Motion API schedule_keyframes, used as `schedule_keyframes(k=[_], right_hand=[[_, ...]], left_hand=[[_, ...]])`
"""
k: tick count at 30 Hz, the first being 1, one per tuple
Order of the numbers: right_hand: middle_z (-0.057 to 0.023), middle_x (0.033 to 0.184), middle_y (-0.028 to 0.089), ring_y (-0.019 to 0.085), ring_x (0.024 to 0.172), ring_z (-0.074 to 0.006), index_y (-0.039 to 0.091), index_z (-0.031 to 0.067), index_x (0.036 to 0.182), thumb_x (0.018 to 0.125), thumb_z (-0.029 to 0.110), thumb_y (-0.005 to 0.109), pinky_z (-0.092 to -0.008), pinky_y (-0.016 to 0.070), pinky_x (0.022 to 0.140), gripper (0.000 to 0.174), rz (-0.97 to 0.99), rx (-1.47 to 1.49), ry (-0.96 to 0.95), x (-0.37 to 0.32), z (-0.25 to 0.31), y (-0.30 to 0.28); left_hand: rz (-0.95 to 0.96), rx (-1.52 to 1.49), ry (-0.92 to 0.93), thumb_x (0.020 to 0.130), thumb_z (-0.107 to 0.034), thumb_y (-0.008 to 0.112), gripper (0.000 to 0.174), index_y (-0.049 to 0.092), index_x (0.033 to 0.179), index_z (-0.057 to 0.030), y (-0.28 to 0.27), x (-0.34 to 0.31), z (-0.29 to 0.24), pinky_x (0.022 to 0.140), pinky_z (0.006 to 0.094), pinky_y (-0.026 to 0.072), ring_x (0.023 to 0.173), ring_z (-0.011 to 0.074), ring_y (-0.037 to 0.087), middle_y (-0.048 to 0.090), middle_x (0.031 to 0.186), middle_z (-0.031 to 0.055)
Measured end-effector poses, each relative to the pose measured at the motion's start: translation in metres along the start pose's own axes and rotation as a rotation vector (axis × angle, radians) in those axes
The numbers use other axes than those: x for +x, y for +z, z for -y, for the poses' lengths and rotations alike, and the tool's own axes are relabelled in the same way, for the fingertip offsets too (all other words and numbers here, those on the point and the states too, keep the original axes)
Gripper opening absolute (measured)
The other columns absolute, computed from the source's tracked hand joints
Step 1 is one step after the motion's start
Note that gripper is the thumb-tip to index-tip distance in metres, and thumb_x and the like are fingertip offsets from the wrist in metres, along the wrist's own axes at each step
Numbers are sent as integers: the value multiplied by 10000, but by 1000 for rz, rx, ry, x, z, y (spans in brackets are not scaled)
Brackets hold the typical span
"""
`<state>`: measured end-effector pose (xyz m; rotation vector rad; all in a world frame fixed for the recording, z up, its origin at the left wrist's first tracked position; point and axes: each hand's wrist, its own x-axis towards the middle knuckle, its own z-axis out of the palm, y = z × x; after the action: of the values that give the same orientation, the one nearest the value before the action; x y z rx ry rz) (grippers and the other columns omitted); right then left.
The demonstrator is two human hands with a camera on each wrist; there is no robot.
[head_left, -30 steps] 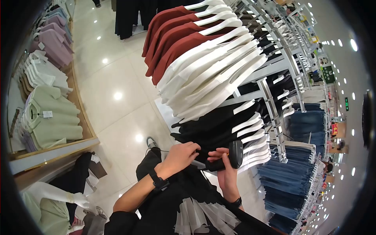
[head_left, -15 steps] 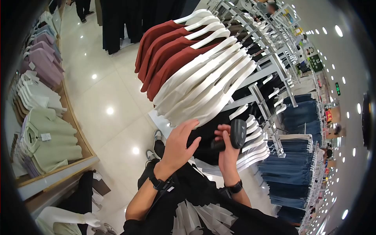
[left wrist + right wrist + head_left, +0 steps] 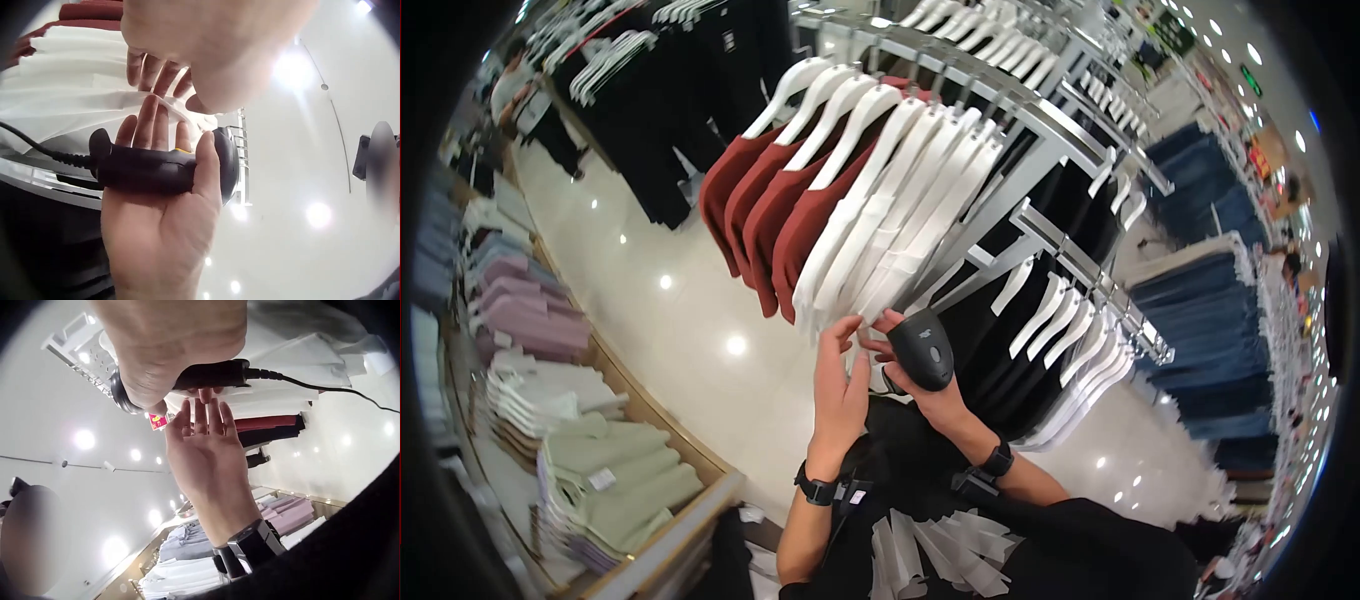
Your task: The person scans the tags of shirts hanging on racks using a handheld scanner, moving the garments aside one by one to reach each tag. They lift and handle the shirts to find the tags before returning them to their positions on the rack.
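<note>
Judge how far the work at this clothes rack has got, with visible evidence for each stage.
Done: the corded scanner is in the right hand, and both hands are at the white garments.
In hand: the left hand has its fingers open beside the fabric.
Left: probably handling these garments, which hang on their hangers; nothing visible marks any as finished.

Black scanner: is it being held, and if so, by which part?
Yes, the right hand holds the black scanner by its handle.

We see plain brick-red tops [image 3: 745,205] left of white tops [image 3: 900,215], all on white hangers [image 3: 855,128]. We have pale-green tops [image 3: 625,468] near left, blue jeans [image 3: 1215,330] at right.
</note>
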<state>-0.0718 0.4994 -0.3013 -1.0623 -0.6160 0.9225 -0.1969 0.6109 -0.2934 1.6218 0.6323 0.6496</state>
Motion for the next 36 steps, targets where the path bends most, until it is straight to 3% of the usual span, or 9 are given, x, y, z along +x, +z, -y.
schedule_keyframes(k=[3,8,10,20,23,26,31,34,36], right_hand=[[-109,1627,570,631,1381,-177,325,54,1734,1051,38,744,-351,515,1142,802,38,-137,110,12,-6,-1],[-62,1462,690,612,1277,-87,384,38,1711,1009,98,818,-308,489,1138,827,-27,-23,67,45,-20,5],[-77,1448,696,617,1256,-94,363,43,1721,1002,126,832,-310,494,1126,862,162,-148,129,58,-25,0],[-135,1510,683,685,1303,-205,319,76,1744,972,118,807,-351,502,1127,915,327,-134,-49,100,-12,-1],[-184,1509,669,685,1337,-366,370,71,1712,982,161,770,-432,530,1107,837,329,-227,14,109,1,5],[-185,1469,685,680,1291,-428,387,82,1706,962,190,774,-468,540,1073,846,306,-303,-118,120,-6,12],[-202,1365,712,677,1209,-473,477,62,1632,903,155,794,-499,548,1008,801,206,-385,-202,126,-7,29],[-208,1326,718,680,1186,-470,514,54,1594,870,138,811,-506,548,986,787,169,-421,-225,123,-8,33],[-204,1298,726,684,1159,-473,524,55,1583,849,122,822,-499,553,987,795,142,-479,-107,118,-4,38]], left_hand=[[-128,36,-47,1053,-10,638,462,543,1505,8,-3,22,-4,1087,394,523,1296,262,625,612,1427,172],[-41,32,-131,1056,2,651,375,591,1426,9,-28,51,3,1075,349,519,1196,179,647,643,1345,104],[-93,34,-89,1054,13,658,352,597,1400,9,-36,57,10,1079,320,506,1195,161,649,662,1297,83],[-133,24,-116,1065,-8,646,280,616,1343,4,-50,62,14,1040,271,480,1177,109,620,657,1226,28],[-174,-88,-209,1021,-3,649,301,622,1319,29,-52,69,13,1031,307,488,1143,159,644,675,1222,73],[-152,3,-167,1022,-86,660,392,610,1391,39,-55,82,21,1035,296,492,1161,153,646,684,1259,80],[15,-8,-186,1001,-168,682,476,625,1422,46,-80,104,21,1003,319,521,1151,160,661,696,1293,76],[92,1,-159,1042,-181,694,400,655,1371,43,-93,113,23,956,293,526,1072,125,663,721,1187,44],[194,-15,-229,1048,-127,663,373,661,1379,44,-102,115,30,979,313,536,1109,151,681,741,1215,81]])
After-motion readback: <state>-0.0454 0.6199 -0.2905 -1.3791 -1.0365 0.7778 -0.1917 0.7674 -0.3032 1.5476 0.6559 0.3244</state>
